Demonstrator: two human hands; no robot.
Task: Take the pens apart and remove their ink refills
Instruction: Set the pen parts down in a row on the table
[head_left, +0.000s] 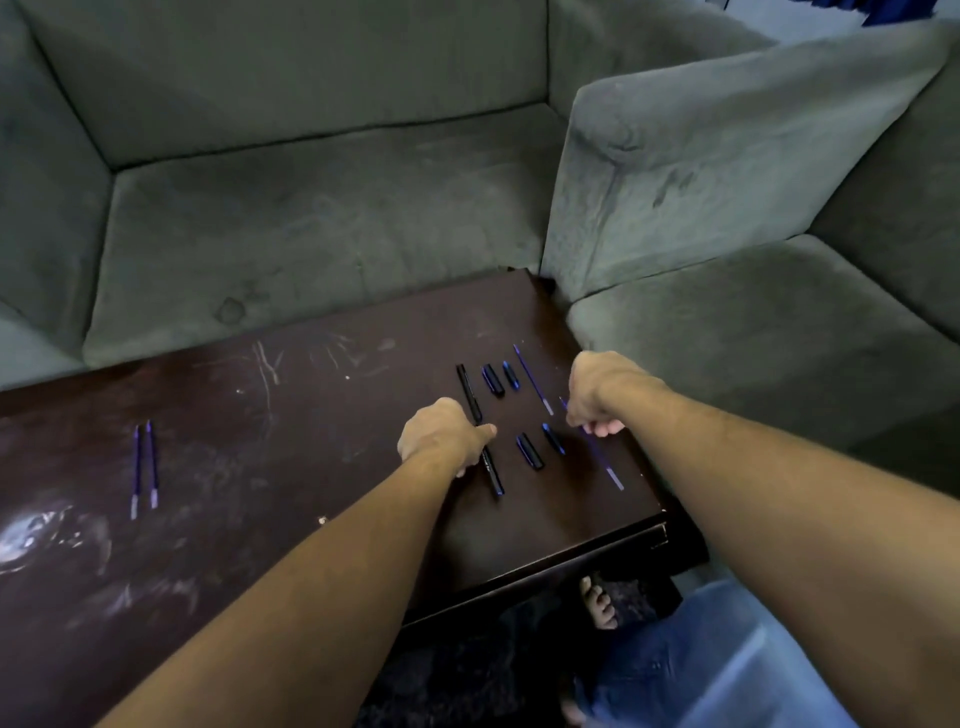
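On the dark wooden table (311, 415), pen parts lie in two rows near its right end. The far row has a black barrel (468, 392), a cap (492, 380), a small tip piece (510, 375) and a blue ink refill (532, 378). The near row holds a second black barrel (492, 473), a cap (530, 451), a tip piece (554, 438) and a second refill (605, 460). My left hand (447, 431) is closed on the upper end of the near barrel, which lies on the table. My right hand (597, 395) pinches the near refill's upper part against the tabletop.
Two more blue refills (144, 465) lie side by side at the table's left. A grey-green sofa (311, 218) wraps around the far and right sides, with its armrest (701, 171) touching the table's corner. The table's right edge (660, 499) is close to the parts. A bare foot (600, 605) shows below.
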